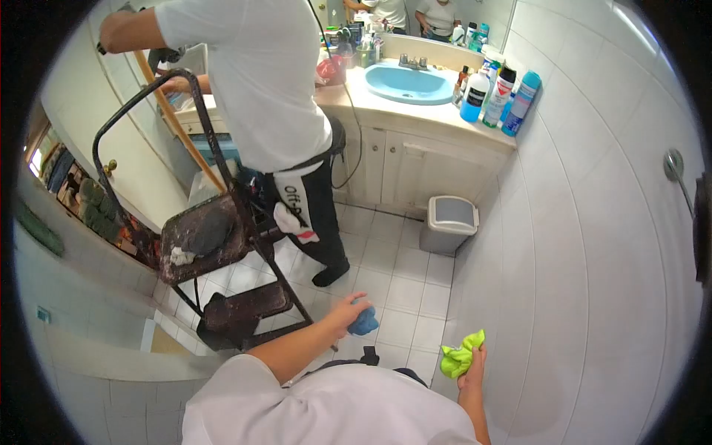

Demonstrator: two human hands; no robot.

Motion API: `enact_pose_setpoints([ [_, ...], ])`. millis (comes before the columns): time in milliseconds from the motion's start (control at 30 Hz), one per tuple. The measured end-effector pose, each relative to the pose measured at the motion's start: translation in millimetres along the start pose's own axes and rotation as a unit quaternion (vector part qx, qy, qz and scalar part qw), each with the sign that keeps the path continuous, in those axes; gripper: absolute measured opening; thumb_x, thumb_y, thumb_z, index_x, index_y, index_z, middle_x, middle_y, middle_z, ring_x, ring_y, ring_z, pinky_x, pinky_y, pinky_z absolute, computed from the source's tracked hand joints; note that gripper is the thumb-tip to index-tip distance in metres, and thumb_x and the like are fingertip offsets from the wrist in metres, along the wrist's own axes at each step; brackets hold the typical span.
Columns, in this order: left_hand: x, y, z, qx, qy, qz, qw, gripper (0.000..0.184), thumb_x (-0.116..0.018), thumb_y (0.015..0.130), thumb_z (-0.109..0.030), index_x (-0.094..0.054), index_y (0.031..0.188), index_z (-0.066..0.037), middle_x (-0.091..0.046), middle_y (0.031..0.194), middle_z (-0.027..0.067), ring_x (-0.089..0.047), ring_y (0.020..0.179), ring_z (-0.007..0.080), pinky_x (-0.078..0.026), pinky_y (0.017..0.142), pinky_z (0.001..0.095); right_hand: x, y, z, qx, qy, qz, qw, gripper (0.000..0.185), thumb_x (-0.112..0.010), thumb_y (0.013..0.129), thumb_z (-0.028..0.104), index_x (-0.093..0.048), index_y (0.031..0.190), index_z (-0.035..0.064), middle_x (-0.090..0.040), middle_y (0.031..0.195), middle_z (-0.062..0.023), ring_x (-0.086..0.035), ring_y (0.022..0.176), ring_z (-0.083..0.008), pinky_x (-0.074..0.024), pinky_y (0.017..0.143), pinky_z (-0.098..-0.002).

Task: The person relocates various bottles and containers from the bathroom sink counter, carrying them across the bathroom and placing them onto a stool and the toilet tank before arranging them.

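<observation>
A: Which step in hand?
B: By judgement, only holding ready: small crumpled blue fabric cloth [364,322] in left grip [344,313], bright lime-green fabric cloth [459,357] in right grip [473,370].
A: Wide or narrow, these grips?
B: Left, half spread over the blue cloth, apparently holding loosely; right, closed around the lower part of the green cloth.
A: Where, compared with the grey-and-white plastic bin [449,225]?
B: On the near side of the bin: blue cloth more to the left, green cloth almost straight in front.
A: Next move, calling for what?
B: Probably for a firmer left grip, and for care with the dark metal stepladder [248,305], left of the bin.
A: And the look of the cloths?
B: Blue: soft, bunched, partly covered by fingers. Green: vivid, creased, one corner pointing up.
</observation>
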State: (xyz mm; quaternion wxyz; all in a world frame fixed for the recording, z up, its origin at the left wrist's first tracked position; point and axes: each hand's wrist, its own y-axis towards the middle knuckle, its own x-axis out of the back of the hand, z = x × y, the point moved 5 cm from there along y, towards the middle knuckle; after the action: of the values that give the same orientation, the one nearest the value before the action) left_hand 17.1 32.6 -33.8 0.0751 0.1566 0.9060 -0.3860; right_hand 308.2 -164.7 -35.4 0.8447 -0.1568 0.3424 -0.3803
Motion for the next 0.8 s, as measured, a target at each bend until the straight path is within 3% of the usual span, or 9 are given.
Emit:
enact_pose_setpoints([
  [100, -21, 18, -50, 0.005, 0.013, -0.01, 1.0, 0.054, -0.055, 0.067, -0.01, -0.045, 0.12, -0.011, -0.049, 0.107, 0.0105, -0.048, 0.1, 0.0194, -0.043, 0.077, 0.0335, -69, 39, 13, -0.005, -0.017, 0.048, 0.999, 0.058, -0.053, 0.075, 0.007, -0.026, 0.126, 0.012, -0.033, 0.124, -0.0072, -0.041, 0.108, -0.0227, -0.0376, 0.091, -0.034],
  [200, -78, 60, -90, -0.077, -0.027, 0.099, 0.992, 0.053, -0.049, 0.061, -0.004, -0.047, 0.113, -0.01, -0.046, 0.1, 0.0089, -0.046, 0.092, 0.0202, -0.041, 0.077, 0.0311, -115, 105, 54, 0.116, -0.24, 0.152, 0.952, 0.062, -0.059, 0.07, 0.009, -0.028, 0.124, 0.0069, -0.028, 0.123, -0.0137, -0.033, 0.112, -0.0262, -0.0325, 0.094, -0.0358],
  [267, -96, 73, -98, -0.073, -0.04, 0.095, 0.992, 0.055, -0.046, 0.063, -0.001, -0.041, 0.117, -0.011, -0.042, 0.108, 0.0092, -0.044, 0.098, 0.0215, -0.039, 0.081, 0.0321, -168, 126, 75, 0.306, -0.496, 0.241, 0.776, 0.07, -0.067, 0.066, 0.016, -0.028, 0.123, 0.0059, -0.026, 0.124, -0.0157, -0.03, 0.114, -0.0292, -0.0297, 0.096, -0.0375],
  [400, -136, 79, -171, -0.125, -0.126, 0.132, 0.975, 0.062, -0.047, 0.067, 0.004, -0.028, 0.124, -0.012, -0.031, 0.12, 0.0091, -0.038, 0.109, 0.0223, -0.035, 0.09, 0.0341, -302, 136, 96, 0.339, -0.509, 0.451, 0.65, 0.078, -0.078, 0.058, 0.023, -0.032, 0.119, 0.007, -0.032, 0.122, -0.0139, -0.035, 0.114, -0.0271, -0.0317, 0.094, -0.0373],
  [500, -131, 95, -212, -0.196, -0.162, 0.142, 0.957, 0.065, -0.052, 0.07, 0.006, -0.023, 0.126, -0.013, -0.032, 0.119, 0.0093, -0.038, 0.109, 0.0215, -0.035, 0.093, 0.0356, -357, 170, 89, 0.351, -0.452, 0.502, 0.649, 0.081, -0.08, 0.054, 0.019, -0.033, 0.119, 0.0084, -0.04, 0.117, -0.0116, -0.043, 0.107, -0.0251, -0.0371, 0.089, -0.0356],
  [567, -118, 95, -244, -0.237, -0.153, 0.102, 0.954, 0.065, -0.06, 0.071, -0.002, -0.026, 0.125, -0.014, -0.032, 0.115, 0.0088, -0.037, 0.107, 0.0208, -0.034, 0.091, 0.0351, -389, 190, 95, 0.325, -0.434, 0.506, 0.671, 0.075, -0.079, 0.053, 0.014, -0.038, 0.115, 0.0085, -0.048, 0.107, -0.0107, -0.051, 0.096, -0.0254, -0.0412, 0.083, -0.0345],
  [700, -96, 127, -288, -0.302, -0.118, 0.069, 0.944, 0.064, -0.061, 0.074, -0.005, -0.024, 0.126, -0.015, -0.028, 0.124, 0.0098, -0.036, 0.109, 0.0212, -0.032, 0.094, 0.0352, -466, 222, 120, 0.378, -0.468, 0.539, 0.59, 0.061, -0.077, 0.049, 0.016, -0.05, 0.104, 0.0082, -0.055, 0.102, -0.012, -0.053, 0.096, -0.0298, -0.0422, 0.084, -0.0364],
  [767, -89, 134, -325, -0.309, -0.084, 0.037, 0.947, 0.058, -0.057, 0.075, -0.003, -0.027, 0.124, -0.013, -0.03, 0.121, 0.0075, -0.033, 0.111, 0.0185, -0.03, 0.094, 0.0307, -503, 250, 150, 0.505, -0.462, 0.503, 0.528, 0.062, -0.077, 0.049, 0.01, -0.049, 0.104, 0.0068, -0.053, 0.102, -0.0126, -0.053, 0.096, -0.0279, -0.0424, 0.084, -0.0345],
  [800, -81, 140, -338, -0.307, -0.09, 0.022, 0.947, 0.056, -0.056, 0.076, -0.002, -0.028, 0.124, -0.013, -0.03, 0.122, 0.0071, -0.033, 0.111, 0.0182, -0.031, 0.093, 0.0301, -520, 267, 167, 0.52, -0.475, 0.46, 0.542, 0.061, -0.076, 0.048, 0.01, -0.051, 0.103, 0.0093, -0.054, 0.102, -0.0117, -0.053, 0.094, -0.0292, -0.0431, 0.082, -0.0355],
])
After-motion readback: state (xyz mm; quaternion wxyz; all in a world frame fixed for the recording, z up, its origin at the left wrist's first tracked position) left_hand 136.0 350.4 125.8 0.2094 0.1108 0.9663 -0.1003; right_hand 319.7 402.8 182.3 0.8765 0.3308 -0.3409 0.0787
